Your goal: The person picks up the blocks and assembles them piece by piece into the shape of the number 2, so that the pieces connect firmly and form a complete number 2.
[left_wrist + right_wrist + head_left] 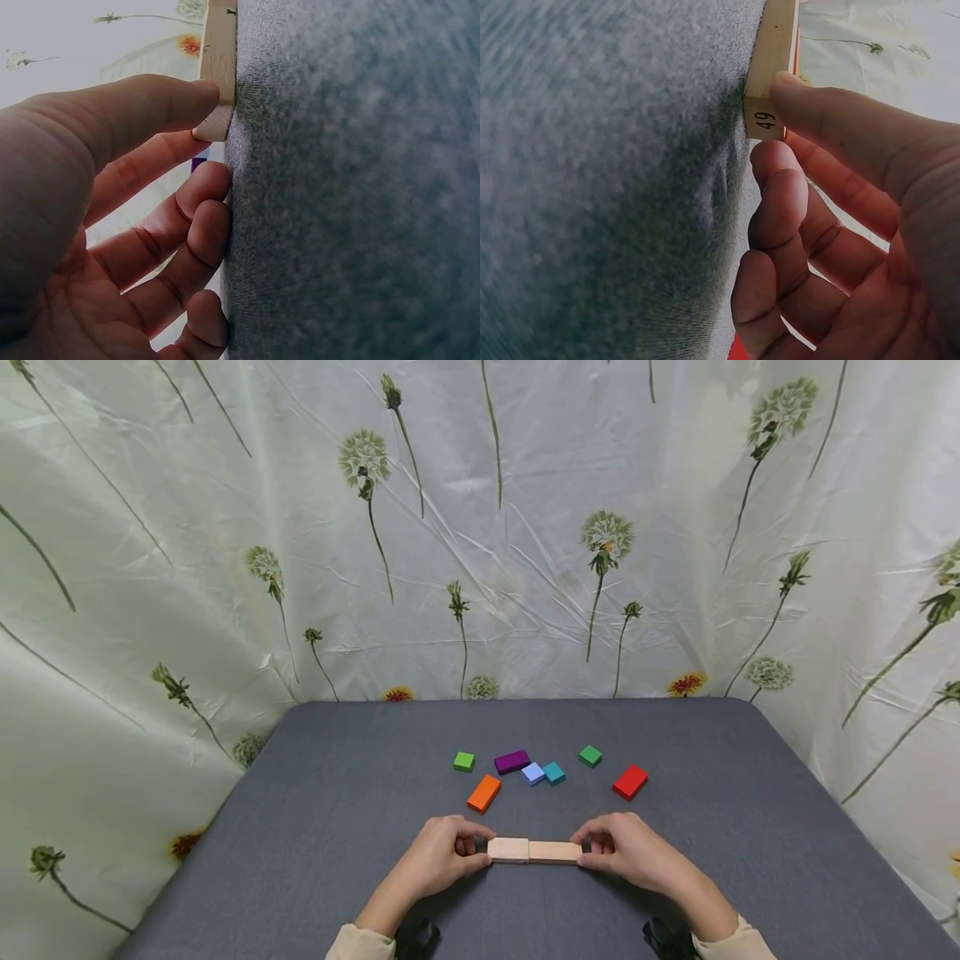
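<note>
Two plain wooden blocks lie end to end on the grey cloth in the head view, a left block (pixel 508 850) and a right block (pixel 554 852), with their inner ends meeting. My left hand (pixel 438 856) pinches the outer end of the left block between thumb (pixel 161 105) and index finger; its other fingers curl loosely beside the cloth. At the far end, my right hand (pixel 630 852) pinches the right block in the same way. The right wrist view shows the number 49 printed on that block's end face (pixel 764 120).
Beyond the hands lie small coloured blocks: orange (pixel 483 794), light green (pixel 464 762), purple (pixel 512 762), light blue (pixel 533 773), teal (pixel 553 773), green (pixel 590 756) and red (pixel 630 782). A flower-patterned curtain (pixel 525 552) hangs behind the grey table (pixel 360 743).
</note>
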### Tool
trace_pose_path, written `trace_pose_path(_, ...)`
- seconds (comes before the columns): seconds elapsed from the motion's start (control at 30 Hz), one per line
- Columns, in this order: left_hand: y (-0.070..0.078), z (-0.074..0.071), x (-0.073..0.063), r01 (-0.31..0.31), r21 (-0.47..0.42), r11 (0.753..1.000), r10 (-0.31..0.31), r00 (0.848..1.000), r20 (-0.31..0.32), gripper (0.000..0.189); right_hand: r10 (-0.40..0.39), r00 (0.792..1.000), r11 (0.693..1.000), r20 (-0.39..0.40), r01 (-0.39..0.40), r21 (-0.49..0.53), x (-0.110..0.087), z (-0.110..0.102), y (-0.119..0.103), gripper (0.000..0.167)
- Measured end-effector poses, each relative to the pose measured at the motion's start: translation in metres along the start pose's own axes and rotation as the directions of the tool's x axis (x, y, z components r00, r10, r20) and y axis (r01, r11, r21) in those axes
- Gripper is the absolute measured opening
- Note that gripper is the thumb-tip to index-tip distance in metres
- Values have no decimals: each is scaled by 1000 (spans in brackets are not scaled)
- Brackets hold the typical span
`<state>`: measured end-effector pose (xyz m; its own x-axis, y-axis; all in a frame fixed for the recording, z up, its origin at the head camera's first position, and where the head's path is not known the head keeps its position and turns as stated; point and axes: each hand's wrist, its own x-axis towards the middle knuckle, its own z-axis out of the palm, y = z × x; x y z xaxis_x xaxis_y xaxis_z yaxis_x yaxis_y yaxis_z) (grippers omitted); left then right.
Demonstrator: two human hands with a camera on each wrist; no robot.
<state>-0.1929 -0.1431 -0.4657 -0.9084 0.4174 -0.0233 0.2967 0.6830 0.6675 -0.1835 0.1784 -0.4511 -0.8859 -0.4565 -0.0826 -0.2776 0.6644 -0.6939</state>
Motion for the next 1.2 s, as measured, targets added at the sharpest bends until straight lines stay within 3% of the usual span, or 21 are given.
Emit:
trace_pose_path(0.67,-5,1,-4,-21,-56,998,21,1000,-4,25,-11,1000,1000,28,11,5,0,0,2,17)
trace_pose_path(1.2,-8,1,-4,0,-129,992,0,1000,-1,26,-38,997,999,69,36,22,3,-4,3,23)
